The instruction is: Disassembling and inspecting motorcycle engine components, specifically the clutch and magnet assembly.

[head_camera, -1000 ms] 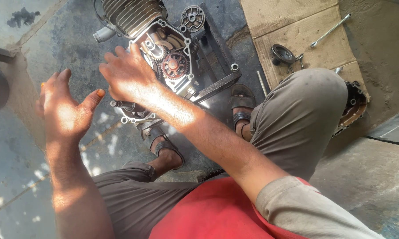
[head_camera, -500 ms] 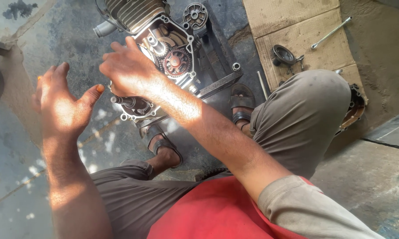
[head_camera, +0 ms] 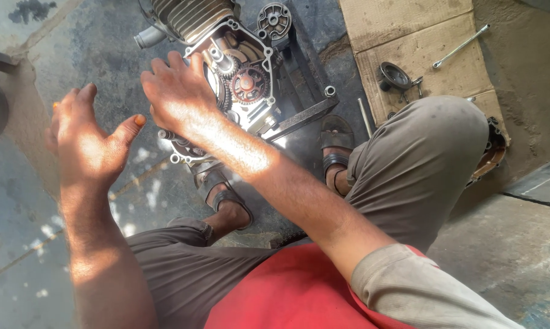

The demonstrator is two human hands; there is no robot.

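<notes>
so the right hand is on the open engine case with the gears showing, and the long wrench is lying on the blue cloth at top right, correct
Not quite. The right hand does rest on the open grey metal engine case with its gears exposed, but the long silver wrench lies on a sheet of brown cardboard, not a blue cloth. The head view shows it at top right.
</notes>
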